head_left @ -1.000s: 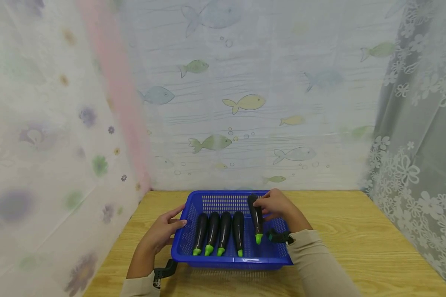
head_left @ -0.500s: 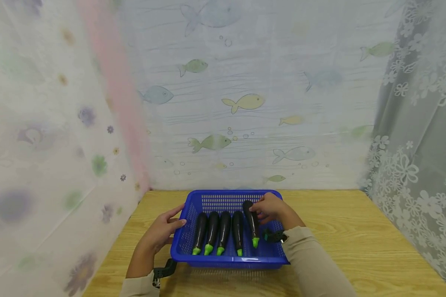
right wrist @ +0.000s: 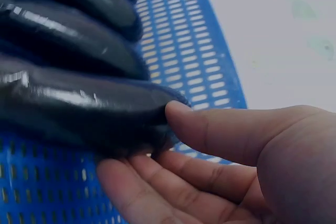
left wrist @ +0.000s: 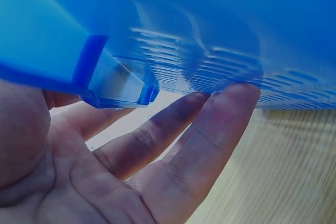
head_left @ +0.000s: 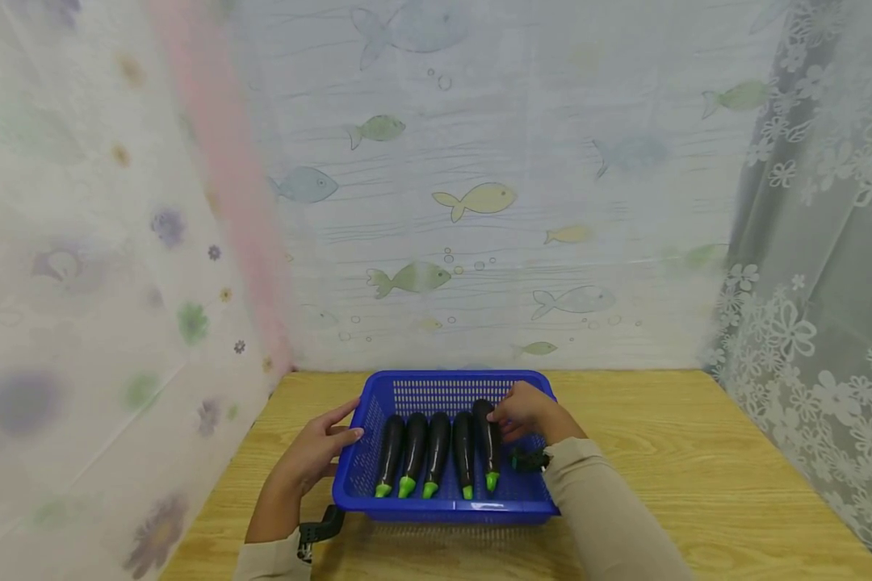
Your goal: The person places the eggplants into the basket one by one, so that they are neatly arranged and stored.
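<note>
Several dark purple eggplants with bright green stem ends lie side by side in a blue plastic basket (head_left: pixel 450 506). My right hand (head_left: pixel 526 410) pinches the rounded end of the rightmost eggplant (head_left: pixel 490 444). The thumb is on its upper side and the fingers are beneath, as the right wrist view shows. Its green end points toward the basket's near side. At the basket's left side my left hand (head_left: pixel 312 452) holds the rim, thumb at the edge. In the left wrist view its fingers (left wrist: pixel 210 145) touch the slotted outer wall below the rim.
The basket stands on a wood-grain table (head_left: pixel 654 468). A curtain with fish prints (head_left: pixel 480 282) hangs behind the table, a flowered sheet (head_left: pixel 116 323) on the left and a sheer floral curtain (head_left: pixel 828 363) on the right.
My right hand has moved left and slightly down, bringing the rightmost eggplant lower in the basket and closer beside the others. The left hand stays at the basket's left rim.
</note>
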`<state>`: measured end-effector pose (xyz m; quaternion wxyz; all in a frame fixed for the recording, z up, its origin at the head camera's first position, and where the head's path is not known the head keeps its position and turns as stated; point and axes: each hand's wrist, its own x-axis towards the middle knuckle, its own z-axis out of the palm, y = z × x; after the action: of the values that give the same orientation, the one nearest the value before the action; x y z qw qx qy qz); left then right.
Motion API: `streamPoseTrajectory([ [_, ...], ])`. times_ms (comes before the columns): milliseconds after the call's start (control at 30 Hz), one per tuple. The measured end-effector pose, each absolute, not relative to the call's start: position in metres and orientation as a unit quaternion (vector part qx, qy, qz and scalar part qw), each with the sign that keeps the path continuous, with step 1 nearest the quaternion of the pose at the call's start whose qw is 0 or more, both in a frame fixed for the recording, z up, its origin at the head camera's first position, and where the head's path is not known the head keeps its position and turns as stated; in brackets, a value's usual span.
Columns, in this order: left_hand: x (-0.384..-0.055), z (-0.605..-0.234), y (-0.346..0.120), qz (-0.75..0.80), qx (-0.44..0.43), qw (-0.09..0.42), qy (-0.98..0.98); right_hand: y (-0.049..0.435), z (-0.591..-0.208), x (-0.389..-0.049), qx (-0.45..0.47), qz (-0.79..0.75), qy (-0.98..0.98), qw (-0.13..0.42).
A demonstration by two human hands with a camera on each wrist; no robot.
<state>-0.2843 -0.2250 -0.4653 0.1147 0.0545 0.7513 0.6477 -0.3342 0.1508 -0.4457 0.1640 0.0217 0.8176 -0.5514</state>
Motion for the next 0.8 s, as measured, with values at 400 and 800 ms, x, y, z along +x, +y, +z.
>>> streamPoseTrajectory([
  [400,-0.2862,-0.4657,-0.2275,0.646,0.06,0.118,0.752,0.1474,-0.4518,-0.3348,0.022,-0.524,0.837,0.156],
  [800,-0.2881,-0.4685,-0.2308,0.643,0.088,0.133,0.749,0.1458,-0.4501,-0.3317,0.027,-0.496,0.853,0.161],
])
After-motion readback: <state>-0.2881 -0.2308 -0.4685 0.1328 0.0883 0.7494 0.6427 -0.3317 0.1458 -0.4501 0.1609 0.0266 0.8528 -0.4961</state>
